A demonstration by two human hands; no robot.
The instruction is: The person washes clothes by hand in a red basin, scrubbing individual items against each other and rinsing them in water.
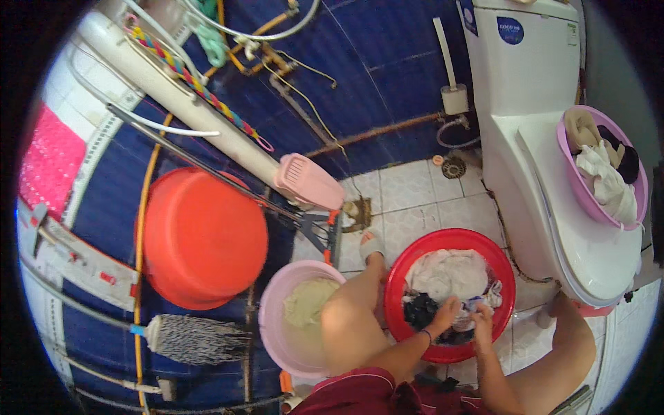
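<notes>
Both hands are down in the red basin (508, 277), which sits on the tiled floor (408, 180) between the person's legs, and here's the key spot: a pale, purple-tinged cloth (473, 304) bunched right between the two grips. The right hand (482, 322) is on its right side, fingers curled in and holding the fabric. The left hand (447, 315) comes in from the lower left, fingers bent against that same bundle; whether it's pinching or merely pressing, I can't tell from here. No clear long axis to this cloth, it's all crumpled folds, and neither hand looks clearly nearer, so the relation to watch is that narrow span from hand to hand. Just beyond the fingertips, the big white cloth (449, 273) heaps up across the basin's far half. Over on the left, the dark garment (418, 311) lies just beside the left hand, clearly nearer to it than to the right.
</notes>
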